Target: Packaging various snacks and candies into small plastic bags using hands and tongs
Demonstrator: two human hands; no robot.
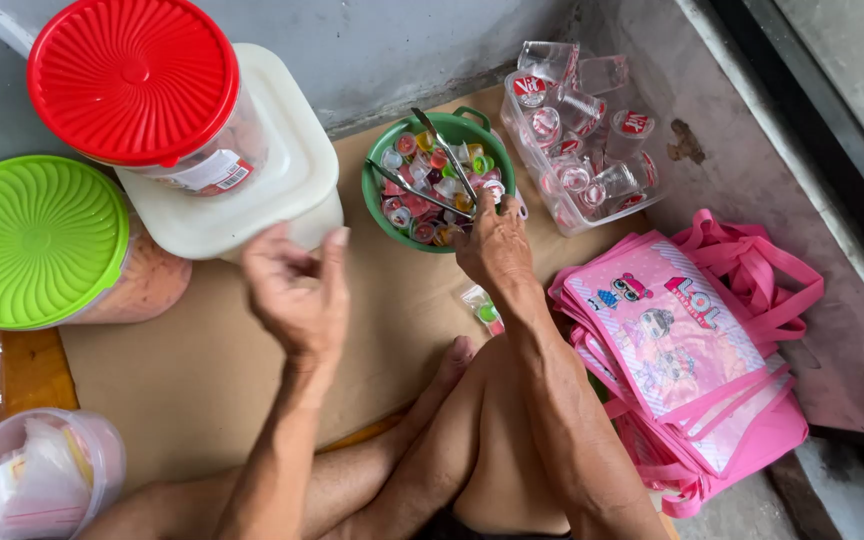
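At the upper middle, a green bowl (439,180) holds small jelly cups and metal tongs (430,170). The right hand (497,245) reaches into it, fingers around a cup. The left hand (297,290) hovers loosely curled, empty. Right of the bowl, a clear tub (582,150) holds plastic cups.

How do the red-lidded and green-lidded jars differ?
The red-lidded jar stands stacked on a white box; the green-lidded jar sits lower, beside that box. The red-lidded jar shows a label on its clear wall; no label shows on the green-lidded jar, only pinkish contents. Shared: round, ribbed sunburst lids, both shut, both clear of the left hand and right hand.
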